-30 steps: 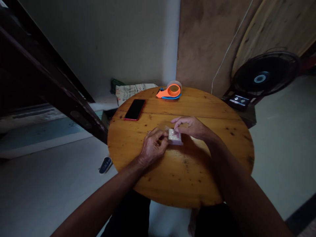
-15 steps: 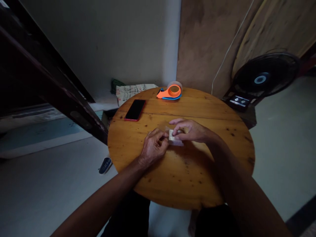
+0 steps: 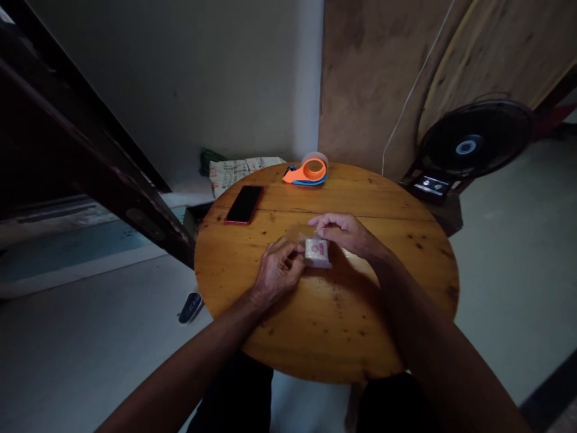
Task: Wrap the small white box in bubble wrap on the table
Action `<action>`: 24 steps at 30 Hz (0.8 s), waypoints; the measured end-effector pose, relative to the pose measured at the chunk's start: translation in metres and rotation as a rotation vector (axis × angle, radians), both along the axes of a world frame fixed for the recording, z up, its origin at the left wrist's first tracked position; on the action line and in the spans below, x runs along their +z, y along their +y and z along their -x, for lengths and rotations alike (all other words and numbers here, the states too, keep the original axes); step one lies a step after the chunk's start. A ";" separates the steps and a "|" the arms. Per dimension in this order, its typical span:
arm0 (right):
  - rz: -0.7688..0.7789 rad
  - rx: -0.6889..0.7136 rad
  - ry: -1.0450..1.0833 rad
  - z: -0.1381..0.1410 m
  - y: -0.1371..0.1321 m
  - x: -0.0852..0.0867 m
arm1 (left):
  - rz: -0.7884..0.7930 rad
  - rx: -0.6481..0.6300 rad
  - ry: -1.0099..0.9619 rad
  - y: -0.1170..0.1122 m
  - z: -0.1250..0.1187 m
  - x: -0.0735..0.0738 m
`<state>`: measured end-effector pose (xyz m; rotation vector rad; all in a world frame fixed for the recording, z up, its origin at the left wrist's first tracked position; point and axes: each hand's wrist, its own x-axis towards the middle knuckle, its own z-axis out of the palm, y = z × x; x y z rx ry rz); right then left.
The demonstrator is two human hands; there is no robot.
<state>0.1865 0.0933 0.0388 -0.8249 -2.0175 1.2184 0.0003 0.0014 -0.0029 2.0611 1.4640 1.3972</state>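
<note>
Right hand [image 3: 346, 232] shifted, uncovering packet [image 3: 317, 252] | round wooden table [image 3: 306, 346] | fan [image 3: 484, 147]

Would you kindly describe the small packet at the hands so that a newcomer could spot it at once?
Start with the round wooden table and look near its middle, between the left hand and right hand. There lies a small white packet in clear wrapping. Unlike the red-edged phone and orange tape dispenser farther back, it is pale and blocky, with reddish print on top.
</note>
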 end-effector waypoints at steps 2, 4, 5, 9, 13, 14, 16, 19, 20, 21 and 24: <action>0.027 -0.025 0.007 0.001 0.001 -0.001 | -0.002 0.003 -0.004 0.000 0.000 0.001; 0.025 -0.046 0.010 0.002 0.002 -0.003 | 0.005 -0.006 -0.007 -0.001 0.000 0.003; 0.011 -0.051 0.010 0.003 0.003 -0.004 | 0.013 -0.012 -0.008 -0.002 -0.001 0.004; -0.072 -0.072 0.007 0.004 0.005 -0.008 | 0.032 -0.017 0.004 -0.003 -0.001 0.005; -0.106 -0.113 0.015 0.005 0.008 -0.012 | 0.023 0.000 0.035 -0.002 0.000 0.003; -0.108 -0.124 0.025 0.006 0.008 -0.013 | 0.022 0.006 0.046 -0.001 0.000 0.003; -0.098 -0.151 0.059 0.007 0.009 -0.013 | 0.025 0.015 0.065 0.000 0.000 0.002; -0.065 -0.212 0.142 0.006 0.012 -0.013 | 0.011 0.014 0.081 -0.001 -0.001 0.001; -0.062 -0.237 0.179 0.005 0.013 -0.012 | 0.002 0.008 0.084 -0.001 -0.002 0.001; -0.066 -0.266 0.217 0.004 0.015 -0.012 | -0.010 0.002 0.083 -0.001 -0.002 0.002; -0.102 -0.340 0.292 -0.001 0.022 -0.013 | -0.026 -0.027 0.077 -0.003 -0.002 0.003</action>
